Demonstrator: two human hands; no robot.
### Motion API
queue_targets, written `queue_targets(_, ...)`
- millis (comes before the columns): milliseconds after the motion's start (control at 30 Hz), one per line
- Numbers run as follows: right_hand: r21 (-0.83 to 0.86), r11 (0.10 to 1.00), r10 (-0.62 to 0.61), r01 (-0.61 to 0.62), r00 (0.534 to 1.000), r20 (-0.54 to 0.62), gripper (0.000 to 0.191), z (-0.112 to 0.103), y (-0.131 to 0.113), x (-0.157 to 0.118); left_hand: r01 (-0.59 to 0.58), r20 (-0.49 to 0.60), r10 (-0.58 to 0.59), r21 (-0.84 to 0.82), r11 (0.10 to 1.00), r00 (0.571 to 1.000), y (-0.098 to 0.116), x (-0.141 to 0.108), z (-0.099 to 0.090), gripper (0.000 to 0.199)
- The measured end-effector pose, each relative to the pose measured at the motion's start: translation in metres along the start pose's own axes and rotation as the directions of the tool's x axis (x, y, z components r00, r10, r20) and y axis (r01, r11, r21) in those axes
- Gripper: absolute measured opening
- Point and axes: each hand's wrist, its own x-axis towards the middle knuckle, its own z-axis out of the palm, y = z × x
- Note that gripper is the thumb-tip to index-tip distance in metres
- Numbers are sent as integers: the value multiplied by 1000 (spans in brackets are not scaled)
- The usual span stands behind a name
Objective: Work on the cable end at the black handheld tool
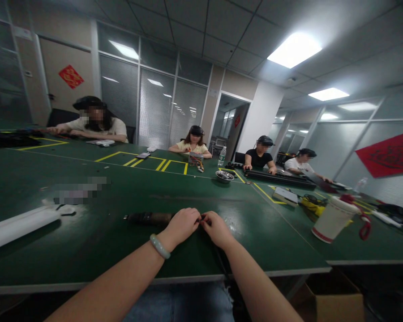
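An electric screwdriver [151,218] with a dark nose and a brownish grip lies on the green table, its tip pointing left. My left hand [184,223], a pale bangle at the wrist, is closed over its rear end. Close beside it, my right hand [216,227] pinches with thumb and fingertips at the tail, where a dark cable [222,261] seems to start. That cable runs under my right forearm and over the front table edge. The exact spot between both sets of fingertips is small and mostly hidden.
A white roll [23,227] lies at left. A metal bowl [225,176] and a water bottle [222,155] stand beyond my hands; a white cup [334,217] is at right. Several people sit across the table. A cardboard box [336,299] is below the right edge.
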Motion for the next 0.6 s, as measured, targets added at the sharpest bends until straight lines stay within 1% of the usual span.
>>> queue_targets(100, -50, 999, 15, -14, 1000, 5, 9, 0, -5, -1, 10, 12, -10, 17, 1000, 1000, 2, 1, -1, 9)
queue_targets(267, -118, 992, 42, -44, 999, -20, 9, 2, -11, -2, 18, 28, -19, 41, 999, 999, 6, 2, -4, 10)
queue_targets(467, -85, 995, 50, -50, 999, 7, 8, -1, -12, -1, 33, 30, -33, 21, 999, 999, 8, 2, -7, 11)
queue_targets(600, -72, 995, 76, -75, 997, 10, 13, -2, -12, -1, 40, 38, -41, 23, 999, 998, 9, 3, -6, 11)
